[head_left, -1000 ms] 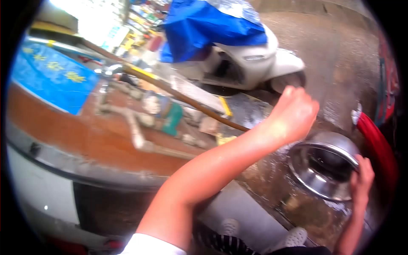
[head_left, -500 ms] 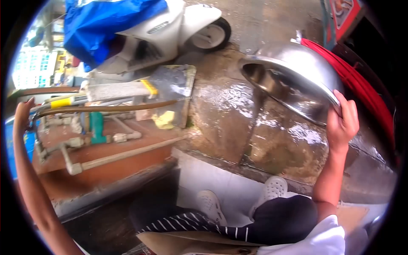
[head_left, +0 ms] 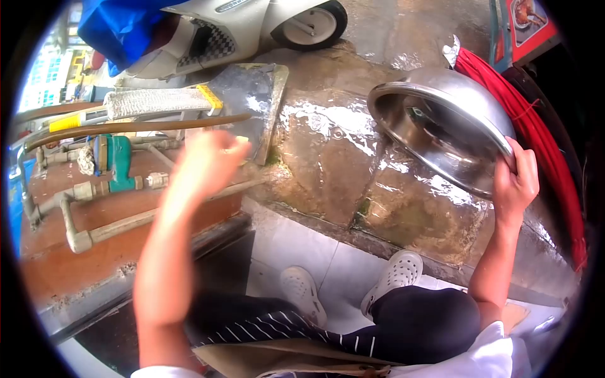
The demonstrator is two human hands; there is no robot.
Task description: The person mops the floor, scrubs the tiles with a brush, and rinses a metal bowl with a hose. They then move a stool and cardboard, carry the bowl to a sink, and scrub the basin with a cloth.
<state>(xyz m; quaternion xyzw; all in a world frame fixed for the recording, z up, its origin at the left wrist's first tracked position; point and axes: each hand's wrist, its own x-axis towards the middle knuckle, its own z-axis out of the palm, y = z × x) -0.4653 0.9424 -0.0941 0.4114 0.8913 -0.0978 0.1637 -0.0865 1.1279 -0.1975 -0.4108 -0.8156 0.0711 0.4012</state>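
Note:
My right hand grips the rim of a large shiny steel bowl, fingers closed over its near right edge. The bowl is tipped on its side above the wet ground, its hollow turned toward me. My left hand is over the ledge with the pipes, blurred by motion, so its fingers cannot be made out clearly. Just above it runs a brown hose. Left of it sits a green valve or pump body among pale pipe fittings.
A white scooter under a blue cover stands beyond. Wet stone paving lies ahead. Red bundled cloth or tubing runs down the right. A white brush-like strip rests on the ledge. My feet stand on white tiles.
My left hand has moved from the far left, by the hose's end, rightward over the ledge. The bowl stays in my right hand, its opening turned a little more toward me.

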